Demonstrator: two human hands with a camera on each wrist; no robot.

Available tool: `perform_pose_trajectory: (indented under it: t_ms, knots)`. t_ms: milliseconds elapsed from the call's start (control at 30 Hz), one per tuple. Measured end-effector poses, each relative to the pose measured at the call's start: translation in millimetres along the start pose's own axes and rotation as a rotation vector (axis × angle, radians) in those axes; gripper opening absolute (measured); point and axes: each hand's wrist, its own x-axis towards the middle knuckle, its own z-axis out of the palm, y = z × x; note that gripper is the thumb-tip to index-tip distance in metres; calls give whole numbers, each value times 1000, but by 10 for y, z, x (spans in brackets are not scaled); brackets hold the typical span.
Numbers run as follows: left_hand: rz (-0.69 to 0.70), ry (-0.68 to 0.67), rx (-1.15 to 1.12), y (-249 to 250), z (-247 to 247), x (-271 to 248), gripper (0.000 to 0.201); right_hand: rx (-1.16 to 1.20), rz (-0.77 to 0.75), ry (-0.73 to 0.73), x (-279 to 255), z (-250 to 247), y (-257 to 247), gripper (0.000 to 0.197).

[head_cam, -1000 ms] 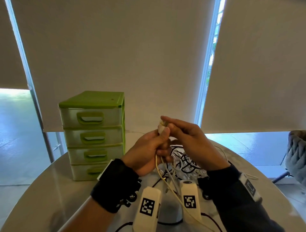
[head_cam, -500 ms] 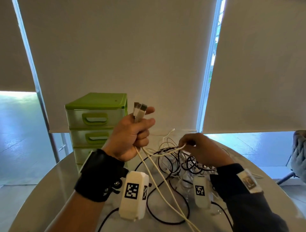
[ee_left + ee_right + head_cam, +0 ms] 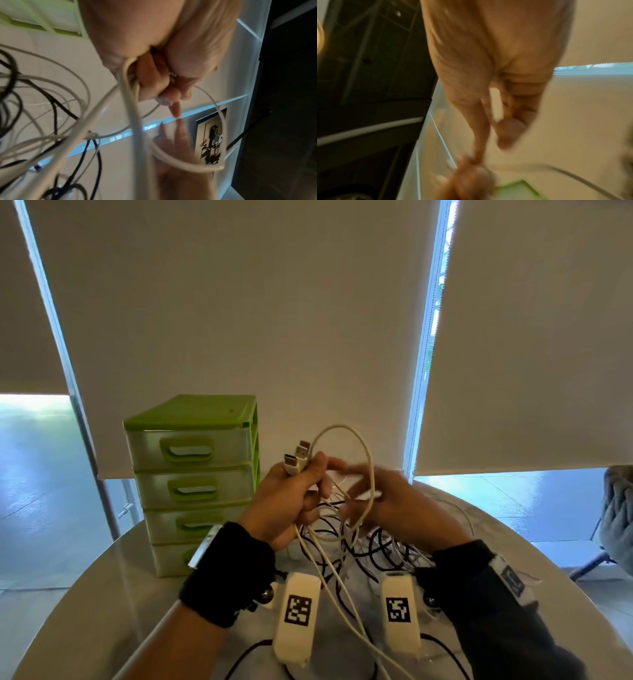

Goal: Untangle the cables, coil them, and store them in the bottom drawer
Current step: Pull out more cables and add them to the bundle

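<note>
My left hand [image 3: 317, 474] is raised over the table and grips a white cable [image 3: 342, 429] just below its two USB plugs [image 3: 296, 458], which stick up from the fist. The cable arcs up in a loop and falls across my right hand [image 3: 371, 496]. That hand is blurred, with fingers stretched out toward the left one. In the left wrist view the loop [image 3: 180, 164] hangs round those straight fingers [image 3: 181, 136]. A tangle of black and white cables [image 3: 363, 542] lies on the table below. The green drawer unit [image 3: 195, 470] stands at the left, its bottom drawer [image 3: 169, 558] closed.
The round pale table [image 3: 102, 594] has its edge curving close on both sides. A grey padded chair [image 3: 620, 508] stands off the table at the far right. Blinds and windows fill the background. Black cable ends trail toward me near the front edge [image 3: 250, 655].
My right hand has come up from the tangle to the left hand, bringing a loop of the white cable with it. The left hand still holds the plugs.
</note>
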Motion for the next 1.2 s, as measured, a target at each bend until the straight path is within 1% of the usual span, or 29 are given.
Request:
perform_pose_trajectory:
  t_ms: [33,67,100,167,200,300,333,367,400,467,500,600,633,700,767,800,867,900,1000,1067,1133,1200]
  knots:
    - [24,-27,-17,54,-5,-18,31,-135,52,-115,43,58,109,40]
    - [44,-55,-39,106,-14,-34,31,-276,83,-174,92,112,226,32]
    - [67,-83,-63,149,-37,-42,31,-391,96,-174,132,141,333,23]
    - [103,-119,-115,235,-88,-72,32,-478,96,-67,203,127,488,12]
    - [116,-131,-135,272,-103,-89,32,-467,82,-19,218,94,521,10]
    - [125,-168,-152,277,-125,-84,26,-410,12,153,207,-27,487,22]
    - [115,-183,-142,247,-118,-73,24,-359,-10,226,189,-63,455,21]
    - [98,-188,-114,183,-119,-45,29,-308,-31,286,169,-98,417,20]
    - [77,-187,-67,114,-113,-22,39,-255,-61,321,154,-125,382,18]
    - [64,-172,47,-43,-93,0,54,-161,-139,321,112,-144,289,16]
    - [75,-195,91,-107,-80,-3,59,-129,-180,315,92,-140,239,17]
    - [175,-328,272,-217,-71,-4,71,-66,-278,289,47,-118,96,14]
    - [212,-335,360,-245,-76,10,72,-47,-290,275,38,-106,59,14]
    - [260,-265,498,-281,-84,39,65,2,-287,249,23,-81,6,15]
    - [291,-157,578,-348,-79,61,50,42,-274,261,13,-72,-34,15]
    - [293,-111,633,-386,-68,68,47,70,-262,286,12,-75,-54,15]
    - [281,-21,730,-450,-38,87,53,152,-240,370,13,-110,-78,13]
    - [278,24,732,-464,-27,103,49,197,-244,427,12,-133,-89,11]
    - [283,88,560,-427,-21,140,28,283,-290,601,-1,-189,-108,10]
    - [311,88,499,-377,-35,154,21,321,-319,667,-5,-201,-107,11]
    - [295,82,446,-357,-48,166,19,357,-350,718,2,-212,-96,15]
    - [252,124,395,-358,-69,186,26,391,-377,785,8,-243,-87,18]
